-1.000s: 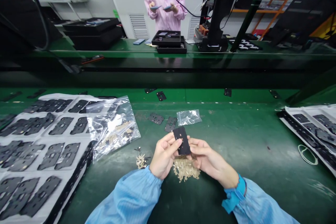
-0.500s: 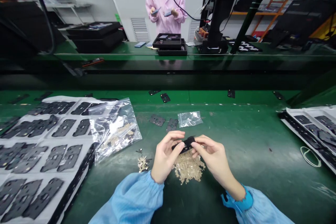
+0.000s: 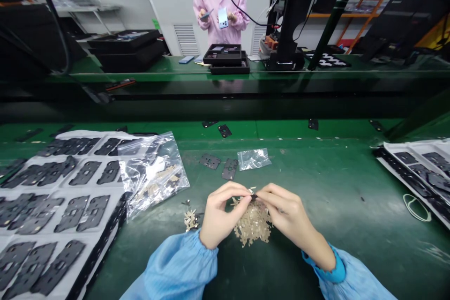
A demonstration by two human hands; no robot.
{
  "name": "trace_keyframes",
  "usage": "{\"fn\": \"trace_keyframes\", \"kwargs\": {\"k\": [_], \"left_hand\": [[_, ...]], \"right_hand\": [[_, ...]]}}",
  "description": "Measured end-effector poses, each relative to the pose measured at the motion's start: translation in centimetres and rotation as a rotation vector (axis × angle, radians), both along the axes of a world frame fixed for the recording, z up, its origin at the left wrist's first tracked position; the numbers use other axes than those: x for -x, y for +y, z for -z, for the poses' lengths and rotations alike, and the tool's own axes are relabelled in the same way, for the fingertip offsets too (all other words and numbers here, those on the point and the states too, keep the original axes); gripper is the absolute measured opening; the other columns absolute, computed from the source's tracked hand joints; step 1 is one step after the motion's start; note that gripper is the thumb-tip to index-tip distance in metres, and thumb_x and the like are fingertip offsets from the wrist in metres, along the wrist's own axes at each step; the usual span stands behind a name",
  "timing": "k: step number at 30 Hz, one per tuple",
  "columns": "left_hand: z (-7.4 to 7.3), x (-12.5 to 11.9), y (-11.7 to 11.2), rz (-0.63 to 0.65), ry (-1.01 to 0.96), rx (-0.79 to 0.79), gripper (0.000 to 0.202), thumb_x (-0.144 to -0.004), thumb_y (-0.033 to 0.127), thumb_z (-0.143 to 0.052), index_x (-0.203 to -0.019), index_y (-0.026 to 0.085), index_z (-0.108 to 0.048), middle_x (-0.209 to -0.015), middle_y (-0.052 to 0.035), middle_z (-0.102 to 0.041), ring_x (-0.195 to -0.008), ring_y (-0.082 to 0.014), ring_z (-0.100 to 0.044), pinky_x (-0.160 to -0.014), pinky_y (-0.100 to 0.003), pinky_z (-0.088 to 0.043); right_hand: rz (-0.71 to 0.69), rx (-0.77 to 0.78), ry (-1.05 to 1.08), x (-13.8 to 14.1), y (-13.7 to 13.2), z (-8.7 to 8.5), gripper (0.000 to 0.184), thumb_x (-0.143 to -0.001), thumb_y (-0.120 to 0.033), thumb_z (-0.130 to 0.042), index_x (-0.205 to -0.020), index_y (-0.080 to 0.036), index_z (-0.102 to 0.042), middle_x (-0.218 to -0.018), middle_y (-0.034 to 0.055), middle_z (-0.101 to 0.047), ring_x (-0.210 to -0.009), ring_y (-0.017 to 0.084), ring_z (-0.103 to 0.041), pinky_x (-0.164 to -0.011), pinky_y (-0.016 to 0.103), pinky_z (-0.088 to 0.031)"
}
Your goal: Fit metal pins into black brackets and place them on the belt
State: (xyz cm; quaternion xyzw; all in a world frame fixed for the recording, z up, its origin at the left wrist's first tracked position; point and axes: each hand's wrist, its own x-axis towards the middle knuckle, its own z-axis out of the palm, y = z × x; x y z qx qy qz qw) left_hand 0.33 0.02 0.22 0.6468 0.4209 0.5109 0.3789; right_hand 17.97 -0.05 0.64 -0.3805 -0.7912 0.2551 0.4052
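My left hand (image 3: 223, 213) and my right hand (image 3: 286, 206) meet over a loose pile of small beige pieces (image 3: 252, 225). Both have their fingertips closed on a small black part (image 3: 253, 196), most of which the fingers cover. A thin pale piece (image 3: 251, 190) shows at the fingertips; which hand has it I cannot tell. Left of the pile lies a smaller heap of metallic and beige bits (image 3: 191, 220). Just beyond my hands are two flat dark plates (image 3: 229, 168) and a small clear bag (image 3: 253, 159).
On the left, a white compartment tray (image 3: 45, 187) holds many black plates, with a clear zip bag (image 3: 154, 173) of beige pieces overlapping it. Another tray (image 3: 383, 153) and a pale loop band (image 3: 416, 207) are at right. Across the bench, a person in pink (image 3: 221, 9) holds phone-like items.
My fingers have drawn closer together, and the black part now shows less and looks tilted. A pale piece has appeared at the fingertips. Across the bench, the person has raised one phone-like item upright.
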Motion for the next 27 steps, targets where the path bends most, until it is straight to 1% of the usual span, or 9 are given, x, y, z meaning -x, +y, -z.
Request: {"fn": "trace_keyframes", "kwargs": {"k": [3, 8, 14, 18, 21, 23, 24, 25, 27], "left_hand": [[-0.1, 0.0, 0.0, 0.004, 0.053, -0.042, 0.009, -0.076, 0.01, -0.062, -0.077, 0.017, -0.068, -0.078, -0.0055, -0.067, -0.076, -0.0171, -0.062, -0.072, -0.03, -0.05], [-0.3, -0.1, -0.1, 0.0, 0.131, -0.101, 0.011, -0.076, 0.009, -0.06, -0.078, 0.017, -0.068, -0.079, -0.0052, -0.066, -0.076, -0.0165, -0.062, -0.071, -0.029, -0.05], [-0.1, 0.0, -0.2, -0.019, 0.227, -0.216, 0.012, -0.077, 0.008, -0.059, -0.08, 0.017, -0.066, -0.08, -0.0051, -0.066, -0.077, -0.0164, -0.062, -0.073, -0.03, -0.049], [0.6, 0.0, -0.4, 0.002, 0.328, -0.32, 0.017, -0.079, 0.006, -0.057, -0.088, 0.018, -0.064, -0.083, -0.0059, -0.065, -0.079, -0.0172, -0.06, -0.073, -0.033, -0.048], [1.1, -0.2, -0.7, 0.014, 0.377, -0.398, 0.026, -0.079, 0.005, -0.056, -0.1, 0.019, -0.063, -0.091, -0.0078, -0.065, -0.085, -0.0191, -0.059, -0.076, -0.036, -0.047], [1.2, -0.5, -0.8, 0.011, 0.342, -0.364, 0.029, -0.08, 0.009, -0.057, -0.107, 0.02, -0.061, -0.097, -0.009, -0.064, -0.09, -0.0208, -0.058, -0.078, -0.038, -0.047], [1.1, -0.6, -0.8, 0.009, 0.288, -0.299, 0.029, -0.081, 0.012, -0.057, -0.108, 0.02, -0.061, -0.097, -0.0092, -0.064, -0.091, -0.0208, -0.058, -0.078, -0.037, -0.047], [1.0, -0.7, -0.7, 0.007, 0.21, -0.206, 0.027, -0.082, 0.014, -0.056, -0.108, 0.02, -0.061, -0.096, -0.0091, -0.063, -0.09, -0.0202, -0.058, -0.078, -0.036, -0.047], [0.6, -0.7, -0.5, 0.013, 0.029, 0.002, 0.018, -0.083, 0.018, -0.056, -0.1, 0.017, -0.062, -0.088, -0.0076, -0.061, -0.083, -0.0176, -0.058, -0.075, -0.032, -0.048]], "right_hand": [[-0.028, -0.063, -0.125, -0.4, -0.2, 0.3, 0.028, -0.088, -0.002, -0.04, -0.101, -0.015, -0.06, -0.083, 0.008, -0.057, -0.074, 0.017, -0.051, -0.064, 0.029, -0.043], [-0.032, -0.105, -0.314, -0.7, -0.4, 0.5, 0.03, -0.085, 0.0, -0.037, -0.105, -0.013, -0.056, -0.086, 0.0096, -0.055, -0.078, 0.02, -0.05, -0.065, 0.031, -0.044], [-0.002, -0.164, -0.441, -0.6, -0.4, 0.4, 0.031, -0.084, 0.0, -0.036, -0.105, -0.011, -0.056, -0.086, 0.0102, -0.054, -0.079, 0.021, -0.05, -0.062, 0.03, -0.045], [0.037, -0.207, -0.473, -0.2, -0.5, 0.5, 0.03, -0.085, -0.002, -0.035, -0.099, -0.011, -0.06, -0.082, 0.0098, -0.054, -0.075, 0.021, -0.049, -0.056, 0.029, -0.042], [0.092, -0.142, -0.335, 0.3, -0.6, 0.7, 0.027, -0.088, -0.005, -0.037, -0.091, -0.013, -0.063, -0.075, 0.0068, -0.052, -0.069, 0.018, -0.049, -0.057, 0.028, -0.041], [0.126, -0.052, -0.155, 0.5, -0.4, 0.6, 0.025, -0.089, -0.009, -0.041, -0.089, -0.015, -0.065, -0.072, 0.0044, -0.051, -0.064, 0.015, -0.049, -0.058, 0.027, -0.042], [0.128, -0.01, -0.07, 0.6, -0.3, 0.5, 0.023, -0.089, -0.011, -0.043, -0.089, -0.016, -0.066, -0.072, 0.0036, -0.051, -0.063, 0.014, -0.05, -0.058, 0.026, -0.042], [0.121, 0.026, -0.004, 0.6, -0.1, 0.4, 0.021, -0.089, -0.012, -0.046, -0.088, -0.017, -0.067, -0.072, 0.0031, -0.052, -0.063, 0.014, -0.051, -0.058, 0.025, -0.042], [0.089, 0.064, 0.073, 0.6, 0.1, 0.1, 0.018, -0.087, -0.014, -0.05, -0.088, -0.018, -0.068, -0.071, 0.0027, -0.055, -0.064, 0.014, -0.053, -0.059, 0.025, -0.043]]}}
